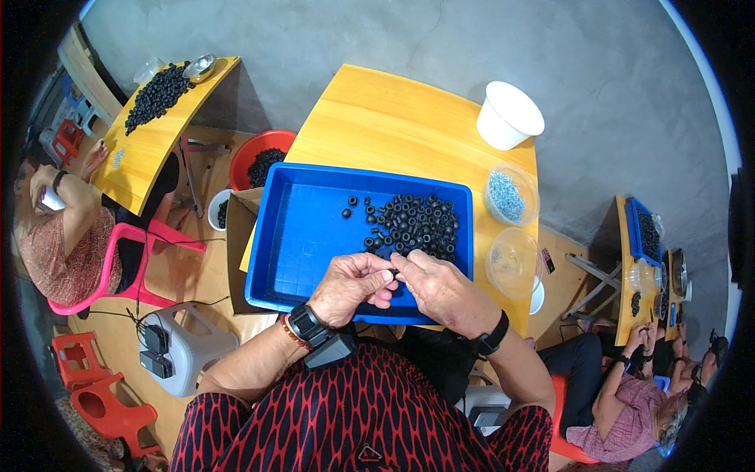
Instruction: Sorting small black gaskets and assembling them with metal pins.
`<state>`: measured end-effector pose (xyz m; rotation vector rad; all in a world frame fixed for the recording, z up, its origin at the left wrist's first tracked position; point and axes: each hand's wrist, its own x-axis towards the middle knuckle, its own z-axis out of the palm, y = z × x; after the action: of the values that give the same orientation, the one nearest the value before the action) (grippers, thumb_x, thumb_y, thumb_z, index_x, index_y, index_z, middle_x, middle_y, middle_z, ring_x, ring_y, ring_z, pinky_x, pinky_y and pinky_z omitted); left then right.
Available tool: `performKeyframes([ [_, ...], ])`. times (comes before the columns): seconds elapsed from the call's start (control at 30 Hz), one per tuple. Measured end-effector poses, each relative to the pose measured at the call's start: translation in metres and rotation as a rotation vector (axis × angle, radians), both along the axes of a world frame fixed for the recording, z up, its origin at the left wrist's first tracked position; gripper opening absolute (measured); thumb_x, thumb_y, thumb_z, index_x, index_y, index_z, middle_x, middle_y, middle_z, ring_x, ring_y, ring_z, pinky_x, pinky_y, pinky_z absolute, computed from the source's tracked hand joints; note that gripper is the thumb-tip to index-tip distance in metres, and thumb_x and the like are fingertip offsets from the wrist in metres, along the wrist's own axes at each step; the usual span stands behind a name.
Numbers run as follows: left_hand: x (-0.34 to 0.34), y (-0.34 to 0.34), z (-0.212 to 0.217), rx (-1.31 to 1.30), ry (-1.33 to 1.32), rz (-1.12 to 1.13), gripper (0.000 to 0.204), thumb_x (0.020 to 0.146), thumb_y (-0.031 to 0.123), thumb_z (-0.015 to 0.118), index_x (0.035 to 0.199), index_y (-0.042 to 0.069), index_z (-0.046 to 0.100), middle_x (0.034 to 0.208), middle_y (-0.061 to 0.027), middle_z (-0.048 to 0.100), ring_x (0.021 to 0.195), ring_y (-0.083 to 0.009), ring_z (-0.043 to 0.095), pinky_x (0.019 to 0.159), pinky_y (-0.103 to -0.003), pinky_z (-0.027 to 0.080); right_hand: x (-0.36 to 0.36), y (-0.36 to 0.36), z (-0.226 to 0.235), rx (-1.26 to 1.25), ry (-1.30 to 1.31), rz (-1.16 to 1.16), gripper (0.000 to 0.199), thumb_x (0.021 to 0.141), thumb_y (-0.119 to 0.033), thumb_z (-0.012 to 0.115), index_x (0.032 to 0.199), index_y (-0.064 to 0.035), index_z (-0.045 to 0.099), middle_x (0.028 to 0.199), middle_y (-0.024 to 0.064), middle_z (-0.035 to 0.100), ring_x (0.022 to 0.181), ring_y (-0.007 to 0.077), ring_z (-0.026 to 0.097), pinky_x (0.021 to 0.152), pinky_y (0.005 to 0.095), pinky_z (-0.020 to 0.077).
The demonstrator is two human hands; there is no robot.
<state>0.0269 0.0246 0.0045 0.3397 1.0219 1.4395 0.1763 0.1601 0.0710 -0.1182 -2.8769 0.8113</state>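
Both forearms come up from the lower edge, elbows out, and meet over the near rim of the blue tray (314,236). The left hand (351,287) is curled with its knuckles up, fingers folded in toward the thumb; the right hand (440,289) lies palm down, angled toward it, and the fingertips of both meet at a small black ring (393,273) pinched between them. Which hand truly bears it I cannot tell, as the ring is mostly covered by fingertips.

From the hands, the pile of black rings (413,222) lies at about twelve o'clock inside the tray, with a few strays (three or four) toward eleven. At two o'clock, on the yellow table (377,118), sits a clear bowl of small pale parts (507,197), too fine to make out; a second clear bowl (513,259) is at three o'clock, and a white bucket (510,116) stands further off at one.
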Motion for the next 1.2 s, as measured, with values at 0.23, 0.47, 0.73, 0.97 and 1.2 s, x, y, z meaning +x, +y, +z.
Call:
performKeyframes([
  [0.23,0.003,0.001,-0.002,0.016,0.064,0.057,0.016,0.090,0.008,0.070,0.103,-0.001,0.068,0.090,-0.0091,0.071,0.071,-0.0150,0.069,0.067,-0.029,0.061,-0.001,0.000,-0.001,0.019,-0.027,-0.016,0.034,0.083,0.003,0.053,0.117,0.0096,0.053,0.092,0.0195,0.055,0.087,0.0357,0.063,0.073,0.0420,0.0543],
  [0.47,0.002,0.001,-0.001,0.010,0.009,0.069,0.015,0.090,0.004,0.069,0.103,-0.002,0.068,0.091,-0.0125,0.071,0.072,-0.0175,0.070,0.067,-0.032,0.063,-0.001,0.001,-0.004,0.009,-0.029,-0.007,0.033,0.083,0.003,0.053,0.116,0.0094,0.053,0.092,0.0200,0.056,0.087,0.0363,0.063,0.073,0.0425,0.0543],
  [0.73,-0.001,0.001,0.001,-0.031,-0.022,0.034,0.013,0.091,0.007,0.068,0.100,-0.002,0.067,0.088,-0.0131,0.071,0.071,-0.0192,0.071,0.065,-0.035,0.063,-0.002,-0.003,0.000,-0.016,-0.057,-0.012,0.033,0.083,0.003,0.053,0.115,0.0083,0.053,0.092,0.0203,0.056,0.087,0.0372,0.063,0.073,0.0429,0.0544],
  [0.97,-0.001,0.001,-0.005,0.014,-0.017,0.039,0.010,0.093,0.010,0.066,0.094,0.000,0.065,0.083,-0.0110,0.070,0.069,-0.0178,0.069,0.062,-0.034,0.062,-0.004,-0.003,-0.003,-0.128,-0.119,-0.037,0.033,0.089,-0.002,0.055,0.122,0.0066,0.053,0.095,0.0224,0.058,0.087,0.0399,0.063,0.075,0.0438,0.0539],
  [1.2,-0.001,0.000,-0.008,0.016,-0.048,0.083,0.008,0.092,0.008,0.067,0.093,0.000,0.066,0.082,-0.0088,0.069,0.070,-0.0165,0.069,0.064,-0.033,0.061,-0.005,-0.003,-0.007,-0.218,0.009,-0.116,0.035,0.092,-0.027,0.064,0.107,0.0038,0.057,0.096,0.0252,0.064,0.089,0.0412,0.065,0.075,0.0475,0.0534],
])
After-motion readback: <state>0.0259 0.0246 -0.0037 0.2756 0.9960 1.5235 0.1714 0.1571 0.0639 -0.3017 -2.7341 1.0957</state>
